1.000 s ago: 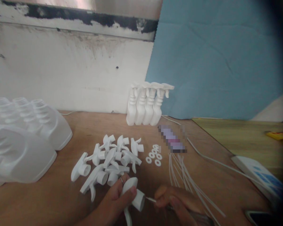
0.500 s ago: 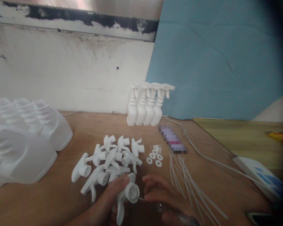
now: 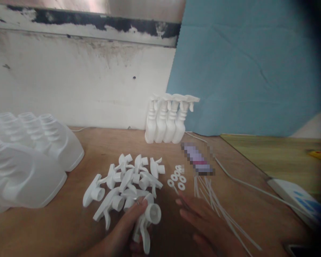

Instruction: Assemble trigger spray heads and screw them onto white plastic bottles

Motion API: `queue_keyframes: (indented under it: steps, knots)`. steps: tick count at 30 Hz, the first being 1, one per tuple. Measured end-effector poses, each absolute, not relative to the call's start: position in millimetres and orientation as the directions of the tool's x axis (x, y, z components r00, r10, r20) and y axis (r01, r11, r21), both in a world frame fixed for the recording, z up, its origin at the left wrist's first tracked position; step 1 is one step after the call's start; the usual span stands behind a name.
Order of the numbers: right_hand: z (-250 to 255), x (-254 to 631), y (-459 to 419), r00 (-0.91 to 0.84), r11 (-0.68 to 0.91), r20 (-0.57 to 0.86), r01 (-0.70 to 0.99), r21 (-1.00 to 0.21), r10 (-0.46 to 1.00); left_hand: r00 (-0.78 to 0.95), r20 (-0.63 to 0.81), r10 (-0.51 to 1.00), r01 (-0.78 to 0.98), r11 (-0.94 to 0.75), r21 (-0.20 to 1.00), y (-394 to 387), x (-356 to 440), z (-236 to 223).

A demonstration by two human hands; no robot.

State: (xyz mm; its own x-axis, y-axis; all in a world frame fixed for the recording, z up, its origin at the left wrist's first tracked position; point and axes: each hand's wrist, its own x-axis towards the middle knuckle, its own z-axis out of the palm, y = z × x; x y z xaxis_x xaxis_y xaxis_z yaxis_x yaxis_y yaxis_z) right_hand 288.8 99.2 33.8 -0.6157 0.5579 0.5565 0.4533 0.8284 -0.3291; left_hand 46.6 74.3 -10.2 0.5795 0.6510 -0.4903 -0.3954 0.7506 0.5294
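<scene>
My left hand [image 3: 130, 223] grips a white trigger sprayer head [image 3: 153, 213], its round collar opening turned toward me and its trigger hanging down. A small metal piece shows by my left thumb; its kind cannot be made out. My right hand [image 3: 203, 219], slightly blurred, holds a thin pointed tool [image 3: 176, 190], mostly hidden by the fingers. Its tip reaches to a white ring washer [image 3: 171, 183] at the near-left edge of a small group of washers [image 3: 181, 186]. Left of them lies a pile of more sprayer heads [image 3: 127, 181].
White empty-necked bottles [image 3: 56, 142] stand in rows at left. Several bottles with sprayer heads [image 3: 166, 125] stand against the wall. Thin white tubes [image 3: 216, 203] lie right of my right hand, below a pixelated phone-like item [image 3: 196, 159]. A white cable [image 3: 240, 182] crosses the table's right side.
My right hand has moved the tool away from the sprayer head's collar, up and right to the washers. My left hand has turned the sprayer head slightly and still holds it.
</scene>
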Motion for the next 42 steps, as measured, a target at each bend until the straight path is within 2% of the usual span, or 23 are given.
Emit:
queue_keyframes:
  steps: [5, 11, 20, 27, 30, 34, 42]
  knots:
    - [47.2, 288.6, 109.5, -0.317, 0.594, 0.523, 0.602, -0.534, 0.791, 0.563, -0.483, 0.670, -0.418, 0.735, 0.534, 73.3, 45.7, -9.4]
    - [48.0, 285.8, 118.3, -0.125, 0.427, 0.448, 0.602, -0.675, 0.885, 0.593, -0.475, 0.650, -0.397, 0.749, 0.530, 73.5, 45.8, -12.0]
    - [39.2, 291.9, 122.9, -0.015, 0.322, 0.384, 0.579, -0.749, 0.923, 0.616, -0.451, 0.645, -0.422, 0.754, 0.503, 72.1, 45.5, -13.1]
    - [34.5, 287.9, 133.2, 0.065, 0.338, 0.428, 0.511, -0.790, 0.902, 0.604, -0.443, 0.663, -0.431, 0.739, 0.518, 73.8, 46.4, -11.9]
    - [26.5, 287.5, 138.5, 0.152, 0.229, 0.329, 0.458, -0.859, 0.932, 0.601, -0.437, 0.669, -0.422, 0.730, 0.537, 73.3, 45.8, -11.5]
    - [18.4, 289.0, 141.8, 0.159, 0.130, 0.219, 0.439, -0.889, 0.963, 0.602, -0.460, 0.653, -0.413, 0.747, 0.520, 72.6, 45.0, -10.8]
    - [21.3, 288.6, 142.1, 0.140, 0.114, 0.189, 0.420, -0.900, 0.972, 0.574, -0.494, 0.653, -0.416, 0.752, 0.511, 73.9, 46.1, -7.2]
